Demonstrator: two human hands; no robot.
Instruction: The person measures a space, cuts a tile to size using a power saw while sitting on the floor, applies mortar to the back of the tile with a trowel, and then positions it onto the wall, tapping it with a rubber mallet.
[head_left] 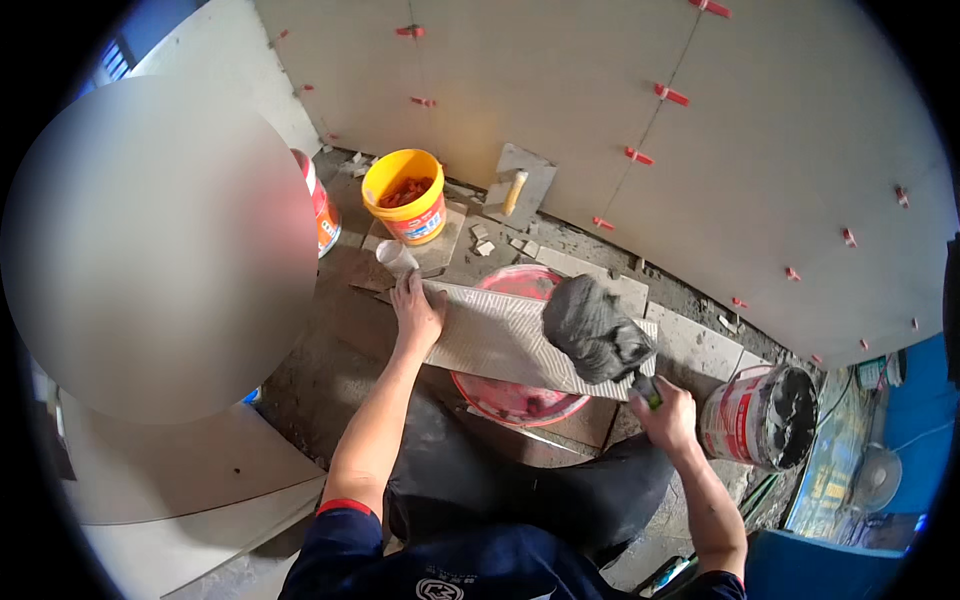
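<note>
Head view: left hand grips tile, right hand tool; yellow bucket holds red pieces, white bucket mortar.

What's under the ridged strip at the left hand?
A round red object, showing past both long edges of the ridged strip. Its middle is covered by the strip, so I can't tell what's there.

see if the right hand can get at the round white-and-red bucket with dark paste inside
Probably yes: the right hand is just left of the bucket, with nothing visible between them, though it holds a dark-and-green tool handle.
</note>
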